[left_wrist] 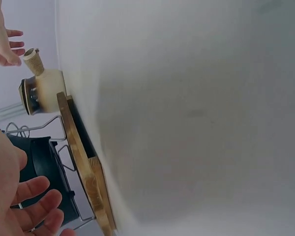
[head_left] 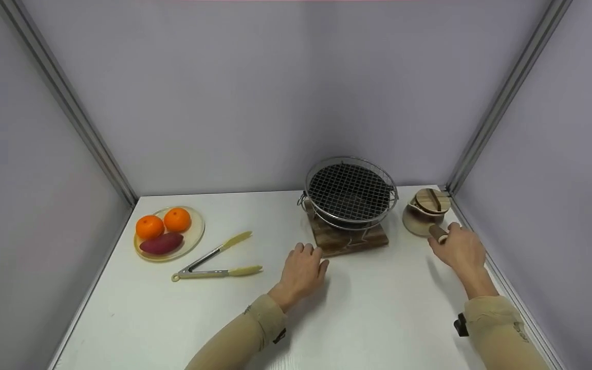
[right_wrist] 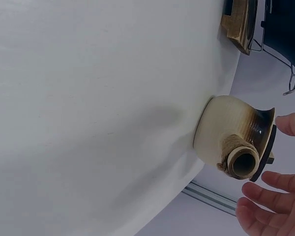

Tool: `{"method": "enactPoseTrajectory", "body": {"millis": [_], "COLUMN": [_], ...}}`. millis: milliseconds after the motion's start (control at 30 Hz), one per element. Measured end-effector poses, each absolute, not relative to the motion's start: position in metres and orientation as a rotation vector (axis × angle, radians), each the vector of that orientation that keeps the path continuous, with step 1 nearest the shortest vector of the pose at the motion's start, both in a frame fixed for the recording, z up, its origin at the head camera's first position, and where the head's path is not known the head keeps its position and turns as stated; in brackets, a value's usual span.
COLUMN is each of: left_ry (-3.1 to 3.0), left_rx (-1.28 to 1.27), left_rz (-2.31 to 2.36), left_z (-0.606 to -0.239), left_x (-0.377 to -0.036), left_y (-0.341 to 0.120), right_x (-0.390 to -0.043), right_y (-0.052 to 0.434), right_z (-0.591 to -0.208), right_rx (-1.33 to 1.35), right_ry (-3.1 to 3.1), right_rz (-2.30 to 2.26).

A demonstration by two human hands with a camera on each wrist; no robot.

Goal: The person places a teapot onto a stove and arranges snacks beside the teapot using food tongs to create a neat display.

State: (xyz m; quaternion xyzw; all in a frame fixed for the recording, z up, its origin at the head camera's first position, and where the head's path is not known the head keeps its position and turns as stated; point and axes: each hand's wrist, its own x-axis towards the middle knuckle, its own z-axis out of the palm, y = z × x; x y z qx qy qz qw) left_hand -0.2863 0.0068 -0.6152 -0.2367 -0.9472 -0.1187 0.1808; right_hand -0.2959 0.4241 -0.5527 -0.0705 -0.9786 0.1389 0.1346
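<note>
- Right hand [head_left: 459,247] sits at the far right of the table [head_left: 378,318], fingers loosely spread around the stub handle [right_wrist: 242,162] of a small cream ceramic pot [head_left: 419,218]. The right wrist view shows clear air between fingertips [right_wrist: 265,194] and handle: near, not gripping. The hand is relaxed and holds nothing.
- The pot stands upright near the right rear corner, its handle pointing toward the person, which puts it straight in the hand's path. A round wooden lid [head_left: 432,200] rests on top, slightly tilted.
- Left hand [head_left: 302,268] lies palm down on the table, just in front of the wooden board [head_left: 348,239]. Fingers are straight to lightly bent, empty. Contact with the board's edge cannot be told from the pictures; it is at most a touch. Judged as a bracing or resting posture.
- A small dark grill [head_left: 350,192] with a wire mesh top stands on that board, presumably to keep it off the tabletop. The pot stands just to its right, apart.
- At left, well apart from both hands: a pale plate [head_left: 193,237] carrying two oranges [head_left: 163,223] and a sweet potato [head_left: 161,243]. Tongs [head_left: 216,264] lie splayed between plate and board, within the left arm's reach.
- Surface is a white tabletop. Plain lavender-grey panels enclose it on three sides, with metal rails [head_left: 65,103] at the corners.
</note>
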Motion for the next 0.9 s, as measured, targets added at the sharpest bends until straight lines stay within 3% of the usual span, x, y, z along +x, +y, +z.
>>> {"method": "enactPoseTrajectory", "body": {"millis": [900], "left_ry": [-2.796], "left_rx": [-0.706], "left_rz": [-0.26], "left_z": [-0.628], "left_x": [-0.297], "left_y": [0.047], "right_x": [-0.309], "right_y": [0.425], "right_z": [-0.561], "right_rx": [-0.237], "right_ry": [-2.915], "right_rz": [0.351]}}
